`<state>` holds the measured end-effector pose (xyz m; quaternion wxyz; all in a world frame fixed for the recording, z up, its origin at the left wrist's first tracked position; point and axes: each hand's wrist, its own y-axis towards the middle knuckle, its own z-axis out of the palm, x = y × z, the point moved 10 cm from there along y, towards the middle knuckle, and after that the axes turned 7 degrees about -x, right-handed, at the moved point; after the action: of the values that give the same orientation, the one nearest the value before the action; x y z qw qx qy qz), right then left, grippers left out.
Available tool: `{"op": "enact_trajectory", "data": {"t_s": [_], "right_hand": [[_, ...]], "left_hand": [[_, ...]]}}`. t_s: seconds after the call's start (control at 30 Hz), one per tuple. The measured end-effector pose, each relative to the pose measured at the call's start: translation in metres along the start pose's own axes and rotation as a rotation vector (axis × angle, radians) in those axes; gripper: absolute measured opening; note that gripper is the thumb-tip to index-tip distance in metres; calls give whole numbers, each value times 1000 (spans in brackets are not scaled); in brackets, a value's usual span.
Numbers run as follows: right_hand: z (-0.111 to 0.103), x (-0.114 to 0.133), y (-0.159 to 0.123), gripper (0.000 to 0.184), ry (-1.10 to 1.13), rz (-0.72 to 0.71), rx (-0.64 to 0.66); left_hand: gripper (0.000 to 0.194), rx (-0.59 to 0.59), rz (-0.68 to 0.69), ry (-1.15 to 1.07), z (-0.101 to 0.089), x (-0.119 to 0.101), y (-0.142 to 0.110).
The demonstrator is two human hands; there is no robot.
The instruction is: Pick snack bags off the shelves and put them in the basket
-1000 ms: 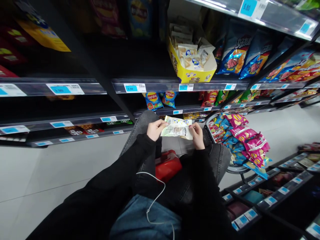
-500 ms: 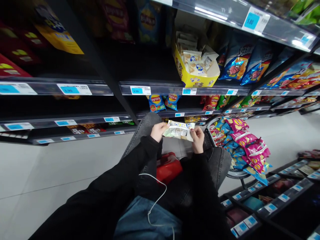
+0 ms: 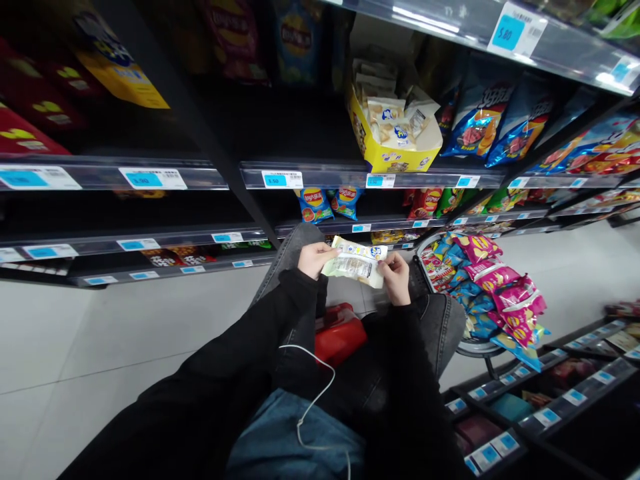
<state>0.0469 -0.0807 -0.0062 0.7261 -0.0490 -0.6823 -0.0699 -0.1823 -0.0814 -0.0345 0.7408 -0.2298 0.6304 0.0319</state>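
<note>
At seven o'clock from the yellow box (image 3: pixel 403 162), we pinch a white-and-green packet (image 3: pixel 354 268) with dark print and blue marks by its ends, left hand (image 3: pixel 315 260) at nine o'clock, right hand (image 3: pixel 397 279) near four.

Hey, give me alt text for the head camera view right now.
A person's left hand and right hand hold a pale snack packet near opposite ends. Ahead, a yellow box of small packets sits on a shop shelf; at right, a grey-rimmed container is heaped with colourful snack bags.
</note>
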Motion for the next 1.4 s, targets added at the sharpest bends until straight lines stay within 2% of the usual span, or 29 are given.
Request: {"op": "enact_trajectory", "data": {"t_s": [0.1,0.23,0.3,0.4,0.47,0.6,0.73,0.83,0.9,1.0,1.07,1.27,1.4], "right_hand": [[0,-4,1,29,17,39,-20],[13,-16,-4,40,76,177,36],[17,-16,-6,39,68,195,38],[18,-15,-8,32,75,211,41],[19,-15,-9,32,83,243,84],[16,-10,-6,31,55,241,169],[6,-5,-1,27,18,196,127],[8,-7,-2,27,60,214,137],[13,-10,-5,30,117,239,152],[19,-13,-8,36,156,259,146],[21,-16,-10,40,150,289,121],[19,-26,-12,40,202,379,30],[26,-22,-15,46,189,338,70]], "left_hand": [[37,2,-48,-89,2,1,-2],[50,3,-43,-190,3,1,-1],[53,83,-80,-196,11,6,-2],[48,276,-170,-99,28,20,-8],[43,324,-158,6,30,25,-9],[38,242,-9,97,20,16,-3],[37,157,54,80,13,9,-1],[41,183,-13,-34,17,12,-7],[47,241,-109,-122,24,17,-15],[56,446,-303,-165,42,28,-36],[55,535,-370,-150,49,32,-46],[50,475,-333,-150,48,32,-39],[53,481,-304,-165,49,30,-38]]}}
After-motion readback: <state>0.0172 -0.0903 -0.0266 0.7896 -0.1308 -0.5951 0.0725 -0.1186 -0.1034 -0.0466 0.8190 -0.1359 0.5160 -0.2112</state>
